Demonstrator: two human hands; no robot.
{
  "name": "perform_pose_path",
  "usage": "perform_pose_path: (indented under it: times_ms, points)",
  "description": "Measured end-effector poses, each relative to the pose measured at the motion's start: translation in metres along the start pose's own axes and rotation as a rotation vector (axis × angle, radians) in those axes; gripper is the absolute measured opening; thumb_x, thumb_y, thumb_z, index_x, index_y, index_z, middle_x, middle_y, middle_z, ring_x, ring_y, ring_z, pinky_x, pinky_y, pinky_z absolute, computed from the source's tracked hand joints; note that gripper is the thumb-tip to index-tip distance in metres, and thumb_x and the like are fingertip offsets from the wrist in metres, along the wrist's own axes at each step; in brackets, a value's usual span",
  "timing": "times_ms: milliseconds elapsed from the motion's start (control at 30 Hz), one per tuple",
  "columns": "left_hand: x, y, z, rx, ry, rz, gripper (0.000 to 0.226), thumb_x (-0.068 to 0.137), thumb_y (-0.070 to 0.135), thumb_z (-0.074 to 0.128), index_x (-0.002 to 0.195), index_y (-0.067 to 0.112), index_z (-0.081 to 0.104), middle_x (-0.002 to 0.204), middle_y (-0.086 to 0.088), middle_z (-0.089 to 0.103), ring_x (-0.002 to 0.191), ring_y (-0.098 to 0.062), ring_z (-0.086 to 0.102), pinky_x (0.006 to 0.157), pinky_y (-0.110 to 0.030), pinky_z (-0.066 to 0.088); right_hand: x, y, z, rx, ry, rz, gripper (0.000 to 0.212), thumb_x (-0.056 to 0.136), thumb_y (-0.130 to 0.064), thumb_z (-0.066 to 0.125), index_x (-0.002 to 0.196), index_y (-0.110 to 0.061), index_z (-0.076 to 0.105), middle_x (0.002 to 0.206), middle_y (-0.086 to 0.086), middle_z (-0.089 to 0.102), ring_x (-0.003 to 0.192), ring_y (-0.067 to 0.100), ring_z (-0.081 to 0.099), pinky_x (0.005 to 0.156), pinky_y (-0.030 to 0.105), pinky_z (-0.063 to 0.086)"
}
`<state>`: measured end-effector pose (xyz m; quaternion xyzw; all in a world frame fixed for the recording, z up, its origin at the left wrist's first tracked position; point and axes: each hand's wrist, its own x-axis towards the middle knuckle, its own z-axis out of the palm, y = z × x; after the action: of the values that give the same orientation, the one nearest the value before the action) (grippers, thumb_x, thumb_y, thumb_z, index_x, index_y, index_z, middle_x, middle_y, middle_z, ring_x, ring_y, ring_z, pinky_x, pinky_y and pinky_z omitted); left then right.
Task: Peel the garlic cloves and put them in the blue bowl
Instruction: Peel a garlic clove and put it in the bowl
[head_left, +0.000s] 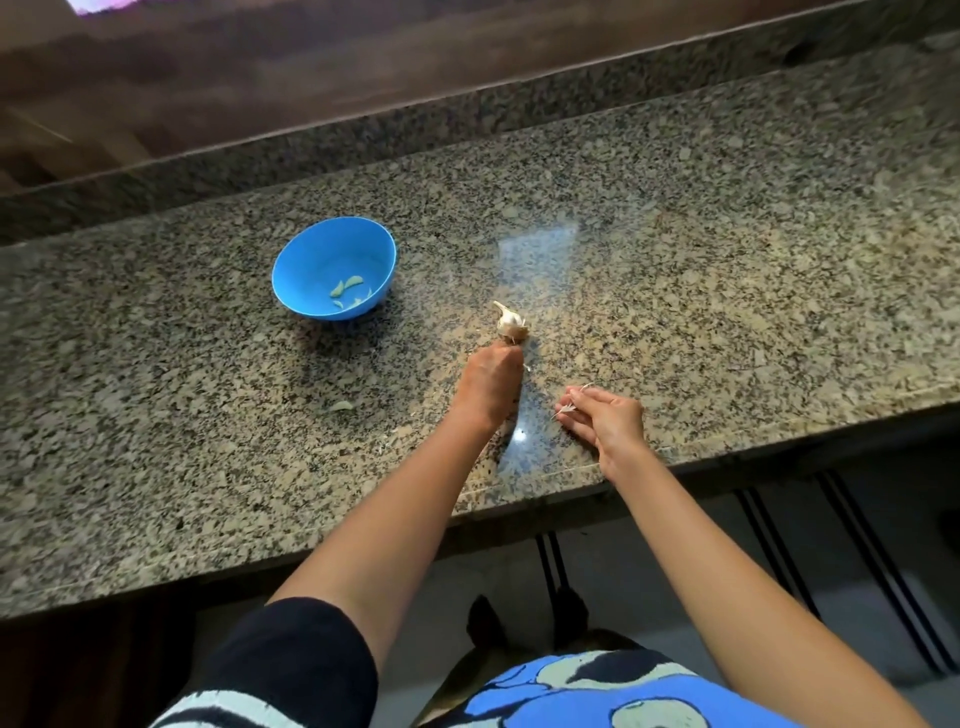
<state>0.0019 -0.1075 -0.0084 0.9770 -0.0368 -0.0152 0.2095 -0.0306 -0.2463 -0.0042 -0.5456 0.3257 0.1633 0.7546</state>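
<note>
The garlic bulb (510, 323) is lying on the speckled granite desk (727, 260), to the right of the blue bowl (311, 249) and a little nearer the person. Its long axis is running from near to far. The pale stem tip is pointing away from the person and slightly left, and the root end is facing the left hand (491, 384).

That hand is reaching forward with its fingers bunched and curled, pinching the bulb's near end. The fingertips are largely hiding the point of contact.

The right hand (605, 415) is resting near the desk's front edge, apart from the bulb. Its thumb and fingertips are closing on a thin wisp of papery skin (569, 408), which is sticking out to the left.

The bowl is sitting upright and holding peeled cloves (347, 287): 2 larger pale pieces and some smaller bits, gathered low on its right inner wall.

1 more pale clove (340, 406) is lying on the desk below the bowl, well left of the left hand, with its long axis running roughly left to right.
</note>
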Motion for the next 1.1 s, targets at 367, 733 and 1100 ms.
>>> perform_pose_path:
  times_ms: [367, 733, 1100]
  points:
    - [-0.005, 0.003, -0.039, -1.324, -0.335, -0.776, 0.007, 0.083, -0.002, 0.061, 0.078, -0.004, 0.064, 0.079, -0.011, 0.066, 0.069, -0.014, 0.062, 0.059, -0.019, 0.055, 0.002, -0.003, 0.026, 0.027, -0.068, 0.069, 0.021, 0.087, 0.001, 0.055, 0.108, 0.005, 0.059, 0.093, 0.015, 0.067, 0.078, 0.019, 0.067, 0.063, 0.022, 0.057]
    - [-0.012, 0.019, -0.041, -0.545, -0.183, -0.387, 0.012, 0.085, 0.008, 0.062, 0.095, 0.005, 0.069, 0.092, -0.007, 0.069, 0.08, -0.016, 0.064, 0.079, -0.033, 0.056, -0.001, -0.007, 0.037, 0.232, -0.219, 0.237, 0.014, 0.093, -0.001, 0.046, 0.089, -0.003, 0.06, 0.083, 0.016, 0.064, 0.077, 0.022, 0.064, 0.084, 0.033, 0.049]
    - [-0.018, 0.021, -0.046, -0.349, 0.004, -0.196, 0.011, 0.083, 0.006, 0.065, 0.092, 0.007, 0.071, 0.099, -0.007, 0.07, 0.079, -0.012, 0.064, 0.074, -0.02, 0.052, -0.001, -0.006, 0.037, 0.26, -0.258, 0.262, 0.01, 0.091, -0.001, 0.049, 0.094, 0.0, 0.059, 0.079, 0.013, 0.059, 0.061, 0.016, 0.063, 0.064, 0.032, 0.057]
